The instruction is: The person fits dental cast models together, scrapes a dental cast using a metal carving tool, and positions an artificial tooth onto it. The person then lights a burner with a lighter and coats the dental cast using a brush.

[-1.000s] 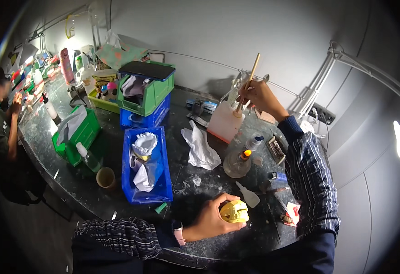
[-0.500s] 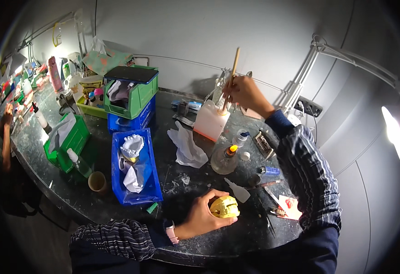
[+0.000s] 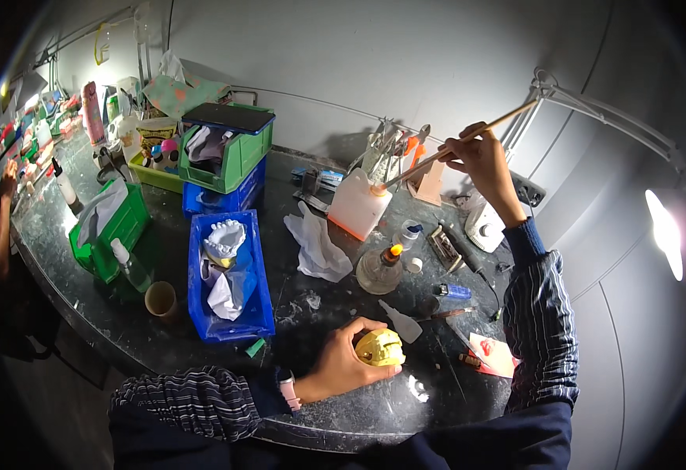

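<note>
My left hand (image 3: 341, 366), low in the middle, wraps round a yellow dental cast (image 3: 380, 347) just above the dark bench. Farther off to the right, my right hand (image 3: 477, 155) pinches a long wooden-handled brush (image 3: 435, 156). The brush slants up to the right, its lower end at the mouth of a whitish plastic bottle (image 3: 358, 205) with an orange-red band at its base; the tip's exact position cannot be made out. Between the two hands a glass spirit lamp (image 3: 379, 272) burns with an orange flame. A flat translucent nozzle bottle (image 3: 401, 323) lies beside the cast.
Left of centre, a blue bin (image 3: 233, 333) holds a white dental cast and crumpled paper. Green bins (image 3: 112, 235) and a paper cup (image 3: 161, 299) stand farther left. White tissue (image 3: 318, 247), a blue lighter (image 3: 454, 291) and a lit lamp (image 3: 664, 235) surround the work. Another person's arm (image 3: 4, 211) shows far left.
My right hand has moved right, tipping the brush from nearly upright to a low slant, its lower end still at the bottle mouth. The cast has turned slightly in my left hand.
</note>
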Demonstrator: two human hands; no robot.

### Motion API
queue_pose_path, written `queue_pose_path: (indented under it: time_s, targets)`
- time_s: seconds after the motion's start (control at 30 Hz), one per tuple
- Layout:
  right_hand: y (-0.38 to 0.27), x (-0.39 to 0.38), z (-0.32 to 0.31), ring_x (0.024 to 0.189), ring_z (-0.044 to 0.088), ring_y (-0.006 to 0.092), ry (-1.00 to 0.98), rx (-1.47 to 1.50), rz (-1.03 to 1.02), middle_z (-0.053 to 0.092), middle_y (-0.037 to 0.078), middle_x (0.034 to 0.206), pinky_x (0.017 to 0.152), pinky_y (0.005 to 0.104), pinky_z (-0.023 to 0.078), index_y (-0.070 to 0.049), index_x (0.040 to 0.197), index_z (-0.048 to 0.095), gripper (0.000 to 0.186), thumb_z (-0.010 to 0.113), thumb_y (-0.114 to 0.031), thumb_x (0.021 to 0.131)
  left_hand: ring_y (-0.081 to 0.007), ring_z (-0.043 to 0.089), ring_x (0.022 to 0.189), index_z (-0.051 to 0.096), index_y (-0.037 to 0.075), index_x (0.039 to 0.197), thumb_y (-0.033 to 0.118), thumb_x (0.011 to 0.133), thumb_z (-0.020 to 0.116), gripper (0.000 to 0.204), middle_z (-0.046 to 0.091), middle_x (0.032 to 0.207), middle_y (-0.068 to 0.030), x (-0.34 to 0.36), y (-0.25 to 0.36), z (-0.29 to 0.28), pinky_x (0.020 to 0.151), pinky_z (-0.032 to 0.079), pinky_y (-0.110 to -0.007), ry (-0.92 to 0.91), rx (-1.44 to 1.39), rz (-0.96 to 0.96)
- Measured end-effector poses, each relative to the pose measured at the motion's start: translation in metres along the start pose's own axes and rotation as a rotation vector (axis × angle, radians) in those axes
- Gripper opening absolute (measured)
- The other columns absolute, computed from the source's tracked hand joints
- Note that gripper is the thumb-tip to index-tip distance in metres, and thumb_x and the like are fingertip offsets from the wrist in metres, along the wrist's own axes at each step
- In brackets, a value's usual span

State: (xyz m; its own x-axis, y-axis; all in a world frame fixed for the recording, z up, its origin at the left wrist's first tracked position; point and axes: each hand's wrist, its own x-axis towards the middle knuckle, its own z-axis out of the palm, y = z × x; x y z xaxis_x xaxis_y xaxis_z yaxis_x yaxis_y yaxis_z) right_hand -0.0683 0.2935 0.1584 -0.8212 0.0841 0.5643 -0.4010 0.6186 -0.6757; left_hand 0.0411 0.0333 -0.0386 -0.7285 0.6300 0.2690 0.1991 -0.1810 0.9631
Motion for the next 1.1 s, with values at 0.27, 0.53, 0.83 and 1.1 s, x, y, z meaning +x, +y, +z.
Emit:
queue_pose_path:
  time_s: [0.27, 0.53, 0.83, 1.1]
  targets:
    - [0.026, -0.030, -0.025, 0.091, 0.067, 0.0243, 0.112, 0.238, 0.024, 0.066, 0.018, 0.097, 0.079, 0.0321, 0.057, -0.004, 0.099, 0.041, 0.020, 0.058, -0.012, 0.093, -0.0145, 0.065, 0.085, 0.057, 0.000, 0.106, 0.022, 0.062, 0.086, 0.058, 0.068, 0.092, -0.0110, 0.000, -0.005, 0.002, 0.079, 0.052, -0.028, 0.034, -0.054, 0.012]
    - [0.058, -0.059, -0.006, 0.103, 0.062, 0.0264, 0.150, 0.497, -0.001, 0.064, 0.020, 0.105, 0.089, 0.0375, 0.054, -0.005, 0.100, 0.042, 0.015, 0.054, -0.004, 0.092, -0.0144, 0.065, 0.085, 0.056, -0.001, 0.107, 0.021, 0.062, 0.086, 0.058, 0.067, 0.093, -0.0119, -0.001, -0.004, 0.001, 0.079, 0.052, -0.028, 0.013, -0.047, -0.006]
    - [0.072, -0.071, -0.002, 0.101, 0.063, 0.0266, 0.214, 0.542, 0.003, 0.064, 0.018, 0.103, 0.089, 0.0373, 0.054, -0.006, 0.100, 0.041, 0.014, 0.050, 0.002, 0.093, -0.0146, 0.065, 0.085, 0.055, -0.002, 0.108, 0.020, 0.063, 0.086, 0.059, 0.067, 0.092, -0.0122, -0.002, -0.004, 0.001, 0.078, 0.052, -0.028, 0.008, -0.028, 0.007]
    - [0.085, -0.077, -0.013, 0.099, 0.064, 0.0268, 0.240, 0.551, 0.022, 0.064, 0.018, 0.104, 0.089, 0.0384, 0.054, -0.006, 0.102, 0.041, 0.015, 0.051, -0.001, 0.093, -0.0163, 0.066, 0.085, 0.055, -0.001, 0.108, 0.020, 0.063, 0.085, 0.058, 0.067, 0.092, -0.0130, 0.000, -0.001, 0.001, 0.078, 0.052, -0.029, 0.067, 0.075, 0.097]
